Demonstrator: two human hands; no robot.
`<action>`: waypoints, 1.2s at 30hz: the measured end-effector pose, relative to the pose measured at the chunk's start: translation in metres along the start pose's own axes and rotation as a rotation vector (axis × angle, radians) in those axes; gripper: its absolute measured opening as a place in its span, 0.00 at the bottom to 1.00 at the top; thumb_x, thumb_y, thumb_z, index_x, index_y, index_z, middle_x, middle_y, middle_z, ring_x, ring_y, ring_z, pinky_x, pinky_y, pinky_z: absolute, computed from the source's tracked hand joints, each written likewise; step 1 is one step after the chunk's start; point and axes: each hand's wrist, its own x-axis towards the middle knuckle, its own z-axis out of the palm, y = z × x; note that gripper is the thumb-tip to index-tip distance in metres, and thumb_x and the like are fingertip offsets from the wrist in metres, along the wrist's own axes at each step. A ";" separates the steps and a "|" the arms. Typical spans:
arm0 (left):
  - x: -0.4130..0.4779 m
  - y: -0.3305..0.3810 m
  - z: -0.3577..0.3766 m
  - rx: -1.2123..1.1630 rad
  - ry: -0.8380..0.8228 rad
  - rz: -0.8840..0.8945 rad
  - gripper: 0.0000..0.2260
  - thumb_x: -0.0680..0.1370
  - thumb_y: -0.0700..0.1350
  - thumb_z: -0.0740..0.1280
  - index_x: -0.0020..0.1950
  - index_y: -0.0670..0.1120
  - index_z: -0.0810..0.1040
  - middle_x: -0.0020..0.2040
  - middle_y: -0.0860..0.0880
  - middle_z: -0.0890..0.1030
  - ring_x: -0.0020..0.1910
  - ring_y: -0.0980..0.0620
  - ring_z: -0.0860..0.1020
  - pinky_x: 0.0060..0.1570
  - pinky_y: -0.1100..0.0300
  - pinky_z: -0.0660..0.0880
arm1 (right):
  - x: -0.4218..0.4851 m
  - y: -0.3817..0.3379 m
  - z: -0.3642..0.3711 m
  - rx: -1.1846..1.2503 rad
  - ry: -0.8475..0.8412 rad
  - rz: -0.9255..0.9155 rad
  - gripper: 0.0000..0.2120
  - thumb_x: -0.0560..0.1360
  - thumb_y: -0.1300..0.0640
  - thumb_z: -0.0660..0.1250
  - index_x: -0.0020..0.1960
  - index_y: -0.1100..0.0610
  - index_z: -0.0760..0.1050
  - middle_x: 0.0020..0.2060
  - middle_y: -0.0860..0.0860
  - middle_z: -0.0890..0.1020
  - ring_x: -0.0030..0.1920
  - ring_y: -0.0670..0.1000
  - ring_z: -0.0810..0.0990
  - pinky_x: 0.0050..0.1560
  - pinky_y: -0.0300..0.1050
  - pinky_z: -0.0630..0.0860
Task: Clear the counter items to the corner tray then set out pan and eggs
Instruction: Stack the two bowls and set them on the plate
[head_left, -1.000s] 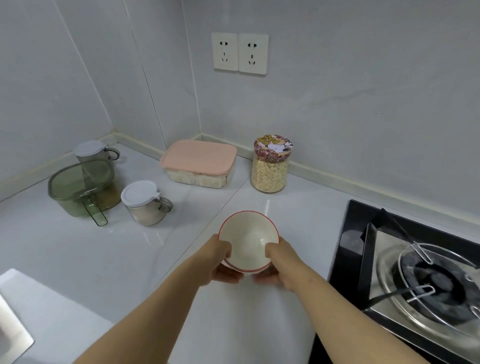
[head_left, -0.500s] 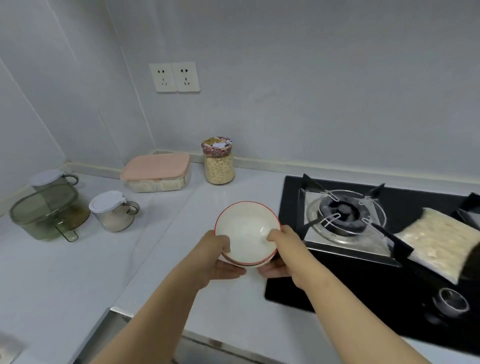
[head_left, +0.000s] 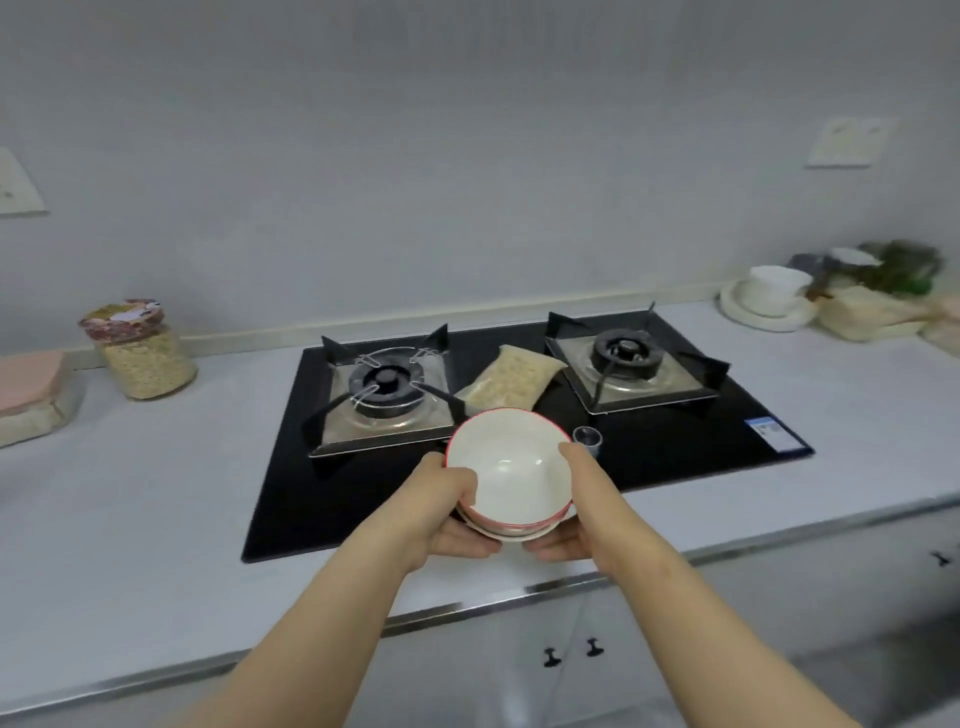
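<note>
I hold a white bowl with a red rim (head_left: 511, 465) in both hands, above the front edge of the black gas hob (head_left: 675, 457). It sits stacked on another dish whose pale edge shows beneath it. My left hand (head_left: 452, 512) grips its left side with the thumb over the rim. My right hand (head_left: 576, 499) grips the right side the same way, fingers curled underneath. At the far right corner stand a white bowl on a plate (head_left: 769, 301), a cream bag (head_left: 872, 314) and greenery. No pan or eggs in view.
A sealed packet of grain (head_left: 511, 384) lies between the two burners (head_left: 387, 389). A jar of oats (head_left: 140, 351) and a pink-lidded box (head_left: 28, 384) stand at the left by the wall. A hob knob (head_left: 588, 436) sits just behind the bowl. Cabinet doors lie below the counter edge.
My view has swung to the right, from the left corner of the counter to the hob and the right corner. The bowl stays in both hands and travels right with me.
</note>
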 end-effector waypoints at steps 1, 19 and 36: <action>0.005 0.003 0.025 0.016 -0.025 0.001 0.20 0.73 0.35 0.56 0.64 0.47 0.64 0.56 0.36 0.77 0.33 0.40 0.82 0.27 0.58 0.79 | -0.003 0.001 -0.025 0.014 0.025 -0.001 0.16 0.79 0.43 0.48 0.60 0.51 0.63 0.44 0.59 0.79 0.37 0.60 0.82 0.40 0.49 0.81; 0.106 0.097 0.375 0.141 -0.133 0.149 0.18 0.79 0.54 0.55 0.65 0.47 0.64 0.44 0.41 0.81 0.27 0.46 0.82 0.28 0.60 0.79 | 0.034 -0.028 -0.377 0.147 0.259 -0.067 0.18 0.79 0.40 0.45 0.59 0.48 0.64 0.40 0.59 0.81 0.37 0.59 0.83 0.38 0.45 0.81; 0.294 0.242 0.501 0.164 -0.034 0.306 0.13 0.80 0.53 0.52 0.58 0.48 0.69 0.42 0.42 0.81 0.30 0.47 0.80 0.25 0.65 0.74 | 0.225 -0.157 -0.527 0.140 0.417 -0.219 0.11 0.80 0.46 0.49 0.56 0.48 0.66 0.52 0.60 0.80 0.31 0.55 0.82 0.28 0.39 0.77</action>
